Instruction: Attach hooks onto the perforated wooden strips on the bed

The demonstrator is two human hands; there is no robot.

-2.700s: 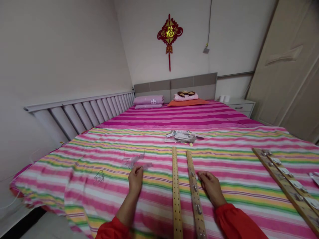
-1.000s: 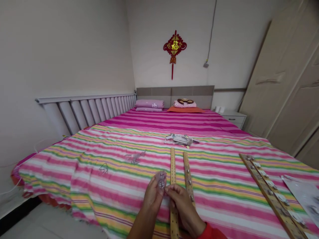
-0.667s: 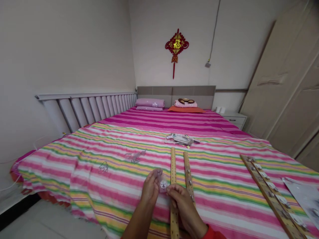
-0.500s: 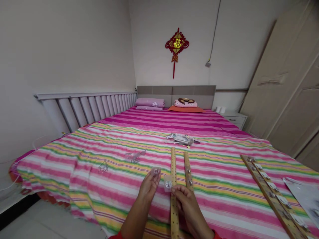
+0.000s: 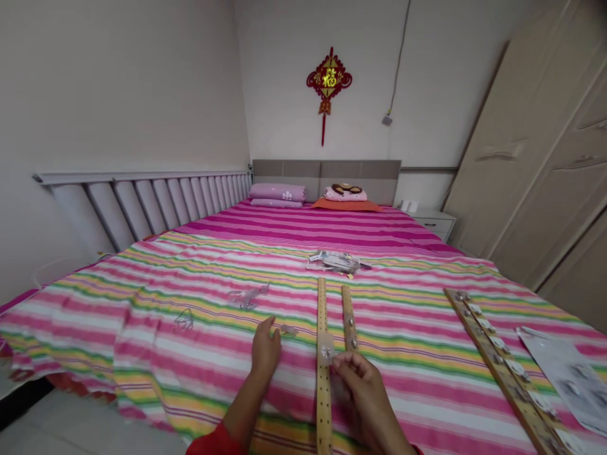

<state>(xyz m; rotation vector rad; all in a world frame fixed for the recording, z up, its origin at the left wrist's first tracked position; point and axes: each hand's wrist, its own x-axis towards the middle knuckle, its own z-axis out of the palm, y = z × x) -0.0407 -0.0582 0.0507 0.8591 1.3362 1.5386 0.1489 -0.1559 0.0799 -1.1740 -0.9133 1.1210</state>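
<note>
Over the long pale wooden strip with holes [image 5: 323,392], my right hand [image 5: 363,379] pinches a small clear plastic square [image 5: 326,349] with a shiny metal piece on it. My left hand [image 5: 265,347] is just left of the strip with its fingers apart, holding nothing. Close to its fingertips, another clear plastic piece [image 5: 289,330] is on the striped sheet. A shorter wooden strip [image 5: 349,325] lies to the right of the long one and carries several small metal pieces.
A longer board [image 5: 493,360] with several white and metal pieces is at the right, beside a clear bag [image 5: 564,373]. Farther up the bed lie a pile of packets [image 5: 336,261] and crumpled clear plastic [image 5: 249,297]. A thin coiled strand [image 5: 184,320] is at the left.
My left hand has let go of its clear plastic piece and moved left. My right hand has brought its plastic square over the long strip. The view has shifted slightly.
</note>
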